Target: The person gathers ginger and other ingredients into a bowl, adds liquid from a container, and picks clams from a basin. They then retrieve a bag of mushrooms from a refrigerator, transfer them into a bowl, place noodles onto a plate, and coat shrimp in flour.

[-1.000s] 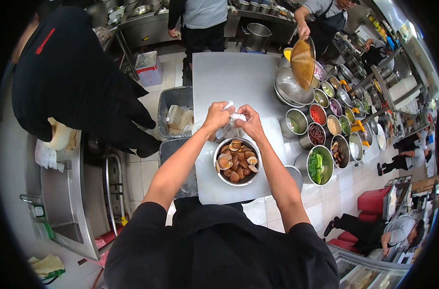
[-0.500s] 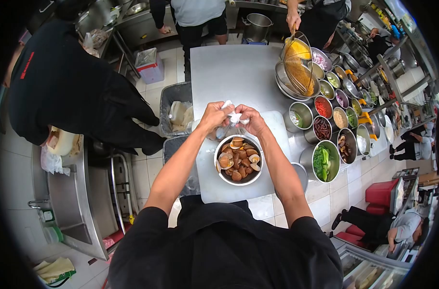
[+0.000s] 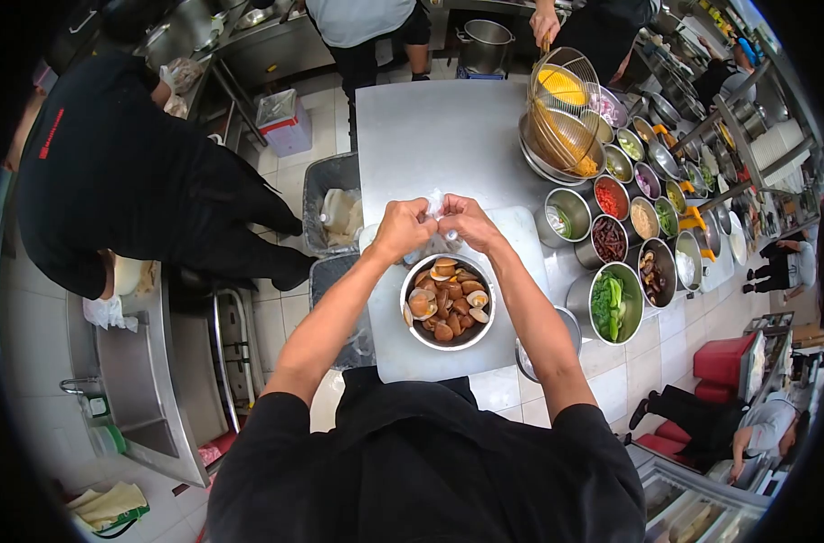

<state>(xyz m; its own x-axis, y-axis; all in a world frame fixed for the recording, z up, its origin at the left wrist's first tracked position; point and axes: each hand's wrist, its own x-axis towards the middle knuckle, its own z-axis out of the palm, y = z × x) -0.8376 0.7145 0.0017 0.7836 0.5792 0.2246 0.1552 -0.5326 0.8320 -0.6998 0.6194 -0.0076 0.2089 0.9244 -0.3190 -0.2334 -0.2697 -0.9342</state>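
Both hands meet above the far side of a metal bowl (image 3: 408, 312) full of brown clams (image 3: 445, 304). My left hand (image 3: 404, 228) pinches one side of a clear plastic bag (image 3: 436, 201), fingers closed. From the other side, my right hand (image 3: 466, 223) grips the same bag with closed fingers. The bag's top sticks up white between the fingertips, and its lower part hangs just beyond the bowl rim, partly hidden by the hands. Under the bowl lies a white cutting board (image 3: 389, 348) on the steel table (image 3: 439, 118).
Several metal bowls of ingredients, one with green vegetables (image 3: 609, 303), line the right side. A co-worker's hand (image 3: 545, 23) holds a wire strainer (image 3: 566, 109) at the back right. Grey bins (image 3: 319, 181) stand left of the table; another person in black (image 3: 131, 172) bends over the sink.
My hands have drawn closer together on the bag, and its knotted-looking top shows less. The strainer has tipped and shifted slightly. The person at the back has moved right.
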